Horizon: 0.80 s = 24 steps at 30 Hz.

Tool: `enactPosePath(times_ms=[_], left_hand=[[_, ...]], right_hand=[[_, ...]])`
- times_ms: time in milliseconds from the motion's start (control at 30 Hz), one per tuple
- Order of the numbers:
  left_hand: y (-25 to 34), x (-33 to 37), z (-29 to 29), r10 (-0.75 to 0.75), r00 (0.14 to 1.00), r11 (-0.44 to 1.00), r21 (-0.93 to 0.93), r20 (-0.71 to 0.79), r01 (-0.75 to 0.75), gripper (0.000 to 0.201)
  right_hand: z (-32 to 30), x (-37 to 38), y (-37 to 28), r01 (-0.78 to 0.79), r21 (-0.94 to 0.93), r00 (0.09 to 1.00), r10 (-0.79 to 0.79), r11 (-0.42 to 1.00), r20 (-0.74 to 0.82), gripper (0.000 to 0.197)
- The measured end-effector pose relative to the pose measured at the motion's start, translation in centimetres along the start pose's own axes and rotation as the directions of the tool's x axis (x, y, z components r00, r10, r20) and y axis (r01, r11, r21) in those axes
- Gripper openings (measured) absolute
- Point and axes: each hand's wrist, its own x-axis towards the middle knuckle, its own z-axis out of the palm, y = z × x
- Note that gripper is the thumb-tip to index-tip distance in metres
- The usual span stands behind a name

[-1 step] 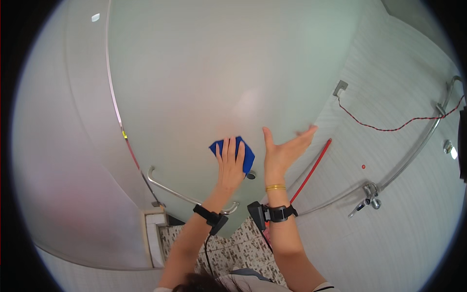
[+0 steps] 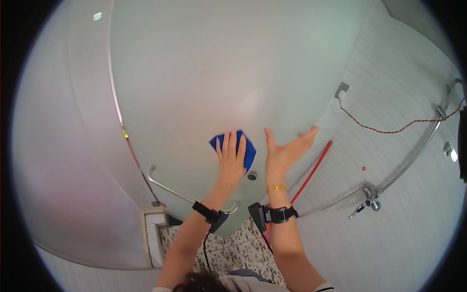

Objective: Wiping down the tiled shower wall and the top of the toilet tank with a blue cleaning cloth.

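Note:
My left hand (image 2: 230, 165) presses a folded blue cloth (image 2: 249, 155) against a frosted glass panel (image 2: 194, 82). Its fingers lie stretched over the cloth, whose corners stick out on both sides. To its right, my right hand (image 2: 286, 153) is raised with the thumb up and the fingers reaching to the right, holding nothing. The right palm is beside the panel; whether it touches the glass I cannot tell. A small round dark knob (image 2: 252, 175) sits on the glass just below the cloth.
A curved metal handle (image 2: 177, 193) crosses the lower glass behind my left forearm. On the right wall are a shower tap (image 2: 370, 194), its hose, a socket (image 2: 342, 90) with a red-black cord, and a leaning red pole (image 2: 311, 173). Mosaic tiles (image 2: 233, 250) cover the floor.
My left hand and the blue cloth have slid slightly upward on the glass. My right hand keeps nearly the same place and shape.

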Motion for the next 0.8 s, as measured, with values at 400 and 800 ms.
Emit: enactPosePath(times_ms=[400,800], left_hand=[[-3.3,-2.2,0.7,-0.11,0.984,0.994,-0.006,-0.141,0.111,0.078],[-2.4,8.1,-3.4,-0.203,0.932,0.979,-0.074,-0.299,0.19,0.08]], right_hand=[[-1.0,0.5,-1.3,-0.057,0.059,0.996,0.052,0.997,0.07,0.104],[-1.0,0.0,-0.5,-0.099,0.035,0.991,0.096,0.994,0.09,0.096]])
